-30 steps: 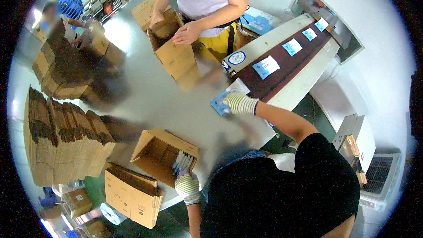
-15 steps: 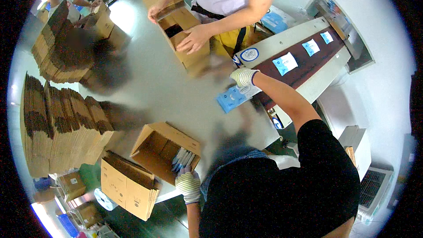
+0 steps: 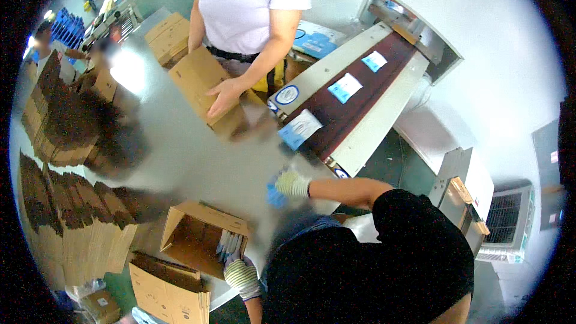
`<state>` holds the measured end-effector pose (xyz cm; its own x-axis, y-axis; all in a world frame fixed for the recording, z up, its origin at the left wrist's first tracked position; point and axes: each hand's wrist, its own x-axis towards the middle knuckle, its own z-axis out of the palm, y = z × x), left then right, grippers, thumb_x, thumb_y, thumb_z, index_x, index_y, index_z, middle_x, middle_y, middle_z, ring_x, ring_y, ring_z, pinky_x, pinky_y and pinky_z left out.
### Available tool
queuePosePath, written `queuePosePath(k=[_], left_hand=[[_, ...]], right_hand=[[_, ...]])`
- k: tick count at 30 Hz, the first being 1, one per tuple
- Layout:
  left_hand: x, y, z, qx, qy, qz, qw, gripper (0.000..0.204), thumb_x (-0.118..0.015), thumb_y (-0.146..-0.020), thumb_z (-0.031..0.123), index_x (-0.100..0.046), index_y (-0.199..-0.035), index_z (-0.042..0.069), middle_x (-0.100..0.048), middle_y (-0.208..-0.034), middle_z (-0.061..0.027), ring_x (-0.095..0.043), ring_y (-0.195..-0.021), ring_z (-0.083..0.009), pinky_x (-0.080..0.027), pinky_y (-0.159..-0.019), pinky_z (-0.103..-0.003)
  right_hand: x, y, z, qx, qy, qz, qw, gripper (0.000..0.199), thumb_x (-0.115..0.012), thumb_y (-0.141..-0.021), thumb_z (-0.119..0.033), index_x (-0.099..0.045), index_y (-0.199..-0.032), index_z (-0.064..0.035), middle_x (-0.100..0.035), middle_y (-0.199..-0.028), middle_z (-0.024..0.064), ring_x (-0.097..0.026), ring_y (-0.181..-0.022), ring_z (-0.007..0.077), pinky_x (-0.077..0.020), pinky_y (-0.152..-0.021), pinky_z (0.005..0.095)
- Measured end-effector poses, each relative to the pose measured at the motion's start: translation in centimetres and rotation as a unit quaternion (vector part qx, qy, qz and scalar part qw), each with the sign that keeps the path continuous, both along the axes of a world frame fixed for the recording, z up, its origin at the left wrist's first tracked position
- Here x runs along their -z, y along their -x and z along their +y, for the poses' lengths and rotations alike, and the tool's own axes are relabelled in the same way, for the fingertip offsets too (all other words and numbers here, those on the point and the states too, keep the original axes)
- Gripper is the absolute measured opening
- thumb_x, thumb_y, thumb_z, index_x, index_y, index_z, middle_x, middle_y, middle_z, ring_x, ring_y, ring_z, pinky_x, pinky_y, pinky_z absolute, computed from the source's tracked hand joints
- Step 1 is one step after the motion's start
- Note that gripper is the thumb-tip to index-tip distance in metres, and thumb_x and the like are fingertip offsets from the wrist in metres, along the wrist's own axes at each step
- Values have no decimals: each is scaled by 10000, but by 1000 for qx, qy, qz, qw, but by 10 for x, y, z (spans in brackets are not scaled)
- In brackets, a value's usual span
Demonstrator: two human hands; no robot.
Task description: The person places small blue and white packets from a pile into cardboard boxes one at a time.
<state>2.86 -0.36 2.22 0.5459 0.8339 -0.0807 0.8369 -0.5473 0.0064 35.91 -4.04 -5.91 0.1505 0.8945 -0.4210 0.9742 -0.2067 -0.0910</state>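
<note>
My right hand (image 3: 293, 184), in a striped knit glove, is closed on a blue-and-white soft packet (image 3: 276, 193) above the table. The packet is blurred and partly covered by the glove. My left hand (image 3: 243, 277), gloved alike, reaches into the mouth of an open cardboard carton (image 3: 191, 246) lying on its side. Its fingertips are against a row of packets (image 3: 229, 243) standing on edge in the carton; whether they grip one is hidden. More packets (image 3: 345, 87) lie on the dark belt of a conveyor (image 3: 360, 108), one of them (image 3: 300, 129) at its near end.
Across the table (image 3: 174, 168), a co-worker in a pale shirt has a hand (image 3: 227, 95) on a carton (image 3: 201, 78). Flattened cartons (image 3: 90, 240) stand stacked at the left, more (image 3: 168, 291) by the near edge. Other people are at the far left.
My right hand has drawn the packet from the conveyor's end toward me. Another packet has come to the belt's near end. The co-worker's carton has turned. My left hand stays at the carton.
</note>
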Motion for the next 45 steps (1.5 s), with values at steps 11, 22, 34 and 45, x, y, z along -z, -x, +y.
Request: queuePosePath(k=[11, 22, 34, 45], left_hand=[[21, 13, -7, 140, -170, -119, 968, 293, -508, -786, 323, -632, -723, 65, -615, -669, -97, -594, -604, -267, -466, -570, -412], [11, 19, -33, 154, -2, 61, 986, 282, -504, -770, 219, -591, -993, 71, -607, -1037, -108, -608, -811, -250, -459, -703, -399], [4, 21, -22, 94, 45, 18, 994, 361, -626, -684, 230, -605, -1023, 107, -609, -1027, -86, -583, -922, -257, -439, -770, -410], [-2, 9, 0, 109, -19, -12, 994, 194, -558, -729, 278, -631, -688, 104, -613, -688, -105, -599, -650, -289, -486, -635, -397]], right_hand=[[-89, 102, 28, -30, -319, 457, 829, 246, -532, -856, -322, -591, -956, -105, -634, -896, 113, -612, -845, 271, -472, -801, 366], [-159, 214, 93, -200, -204, 34, 958, 433, -592, -747, -311, -508, -1057, -21, -580, -948, 148, -571, -814, 298, -451, -723, 463], [-84, 227, 110, -247, 18, -53, 967, 368, -636, -731, -208, -584, -1048, -27, -620, -915, 107, -601, -893, 306, -494, -712, 499], [-154, 160, 19, -136, -349, 332, 866, 476, -640, -760, -230, -471, -1179, -79, -570, -1085, 159, -547, -1017, 329, -436, -867, 423]])
